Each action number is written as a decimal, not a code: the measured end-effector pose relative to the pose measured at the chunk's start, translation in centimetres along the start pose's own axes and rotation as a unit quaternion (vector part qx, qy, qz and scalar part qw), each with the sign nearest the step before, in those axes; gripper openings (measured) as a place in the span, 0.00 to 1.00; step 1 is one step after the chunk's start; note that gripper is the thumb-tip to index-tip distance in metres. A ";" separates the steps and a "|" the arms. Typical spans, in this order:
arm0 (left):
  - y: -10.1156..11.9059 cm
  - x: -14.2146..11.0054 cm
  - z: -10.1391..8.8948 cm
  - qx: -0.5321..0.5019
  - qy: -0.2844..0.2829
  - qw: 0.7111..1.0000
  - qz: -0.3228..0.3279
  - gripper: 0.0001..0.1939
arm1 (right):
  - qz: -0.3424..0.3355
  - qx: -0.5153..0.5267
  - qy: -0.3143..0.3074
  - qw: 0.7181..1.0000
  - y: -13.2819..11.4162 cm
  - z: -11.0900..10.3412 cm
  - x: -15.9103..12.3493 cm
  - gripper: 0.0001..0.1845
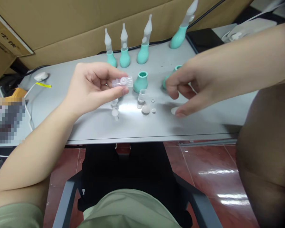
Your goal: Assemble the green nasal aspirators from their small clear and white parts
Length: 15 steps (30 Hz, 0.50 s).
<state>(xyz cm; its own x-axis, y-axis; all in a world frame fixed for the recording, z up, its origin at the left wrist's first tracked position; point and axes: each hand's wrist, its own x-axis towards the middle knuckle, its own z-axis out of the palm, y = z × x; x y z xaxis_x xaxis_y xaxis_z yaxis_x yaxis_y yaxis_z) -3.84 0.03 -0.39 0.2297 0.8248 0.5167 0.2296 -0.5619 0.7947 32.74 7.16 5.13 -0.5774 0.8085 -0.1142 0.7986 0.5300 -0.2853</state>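
Probably light, stiff and slick, the tube (127,82) is best held by its sides, as my left hand (90,84) pinches it above the table (92,132), while my right hand (196,79) hangs open beside a disc (173,110).

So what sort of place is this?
It looks like a workbench, maybe in a workshop or office. Small loose parts lie on the grey table, teal bulbs with white tips stand towards its back, and the person sits in a chair with armrests.
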 end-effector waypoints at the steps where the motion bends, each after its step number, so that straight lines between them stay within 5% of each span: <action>1: -0.4 0.1 0.0 0.000 -0.001 1.000 0.013 0.21 | -0.028 -0.002 -0.050 0.998 -0.8 -0.6 0.0 0.28; 3: -1.0 0.2 0.0 -0.003 -0.005 0.999 0.049 0.18 | -0.115 0.045 -0.017 0.992 -2.8 -1.2 -0.2 0.20; 5: -1.6 0.4 0.0 -0.012 -0.035 0.994 0.101 0.16 | -0.197 0.102 0.124 0.967 -5.0 -0.9 -0.2 0.13; 9: -2.2 0.9 0.2 -0.011 -0.064 0.970 0.232 0.19 | -0.339 0.186 0.223 0.895 -7.6 1.5 0.6 0.15; 15: -2.3 1.2 0.6 0.004 -0.067 0.972 0.224 0.20 | -0.374 0.199 0.288 0.859 -7.1 3.6 2.6 0.04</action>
<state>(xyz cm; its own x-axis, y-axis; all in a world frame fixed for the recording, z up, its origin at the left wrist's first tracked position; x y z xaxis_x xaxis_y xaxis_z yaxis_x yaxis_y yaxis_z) -3.48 2.22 -1.79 0.4303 0.4810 0.7639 0.0850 -0.8641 0.4962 24.93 4.53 3.42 -0.6316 0.3330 0.7001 0.0534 0.9196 -0.3892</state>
